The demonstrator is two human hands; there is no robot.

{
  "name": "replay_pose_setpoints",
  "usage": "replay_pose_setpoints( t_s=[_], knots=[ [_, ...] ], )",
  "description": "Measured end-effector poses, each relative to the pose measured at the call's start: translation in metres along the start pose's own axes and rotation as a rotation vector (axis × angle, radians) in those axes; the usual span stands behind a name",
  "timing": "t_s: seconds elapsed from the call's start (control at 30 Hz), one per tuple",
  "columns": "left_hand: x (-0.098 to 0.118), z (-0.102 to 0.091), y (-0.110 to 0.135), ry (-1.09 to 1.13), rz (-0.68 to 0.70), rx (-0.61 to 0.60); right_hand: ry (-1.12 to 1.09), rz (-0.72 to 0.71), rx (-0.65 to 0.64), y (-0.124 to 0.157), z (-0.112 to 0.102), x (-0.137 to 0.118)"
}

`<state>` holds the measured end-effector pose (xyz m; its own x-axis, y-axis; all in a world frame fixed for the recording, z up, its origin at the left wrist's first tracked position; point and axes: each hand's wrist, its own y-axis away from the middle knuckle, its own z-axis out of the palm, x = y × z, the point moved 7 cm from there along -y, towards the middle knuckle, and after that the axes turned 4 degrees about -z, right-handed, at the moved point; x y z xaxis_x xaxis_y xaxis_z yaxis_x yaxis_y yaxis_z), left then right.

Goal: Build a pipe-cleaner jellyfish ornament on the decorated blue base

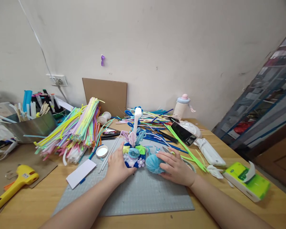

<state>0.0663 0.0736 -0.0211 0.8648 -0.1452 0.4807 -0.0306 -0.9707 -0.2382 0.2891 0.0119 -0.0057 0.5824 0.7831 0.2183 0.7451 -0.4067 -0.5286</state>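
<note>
At the centre of the grey cutting mat (143,197) stands a flower ornament (133,153) of fuzzy pipe cleaners in blue, yellow, green and lilac, with a white stem (136,122) rising from it. My left hand (117,166) is closed around its left side, thumb at the front edge. Just right of the ornament sits a ball of light blue yarn (153,163). My right hand (175,165) curves over the ball's right side, fingers resting on it. Behind that hand, scissors (166,149) are partly hidden.
To the left lie a large bundle of pastel pipe cleaners (78,127), a white card (81,173), a round white lid (101,151) and a yellow glue gun (16,183). A phone (184,132), green pipe cleaners (188,149) and a tissue pack (248,181) are at right.
</note>
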Motion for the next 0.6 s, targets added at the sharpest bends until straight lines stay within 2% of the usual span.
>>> replay_pose_setpoints(
  t_s=[0.2,0.33,0.47,0.6],
  knots=[
    [-0.001,0.000,-0.007,-0.006,-0.044,0.060,-0.062,0.063,-0.024,0.000,0.001,0.002],
    [-0.005,-0.003,-0.001,0.004,-0.022,0.054,-0.106,0.124,-0.064,-0.003,0.000,0.005],
    [-0.010,-0.022,0.018,0.024,0.044,0.041,-0.136,0.159,-0.102,-0.006,-0.002,0.006],
    [-0.022,-0.051,0.045,0.018,0.097,0.117,-0.163,0.179,-0.147,-0.009,-0.002,0.003]
  ],
)
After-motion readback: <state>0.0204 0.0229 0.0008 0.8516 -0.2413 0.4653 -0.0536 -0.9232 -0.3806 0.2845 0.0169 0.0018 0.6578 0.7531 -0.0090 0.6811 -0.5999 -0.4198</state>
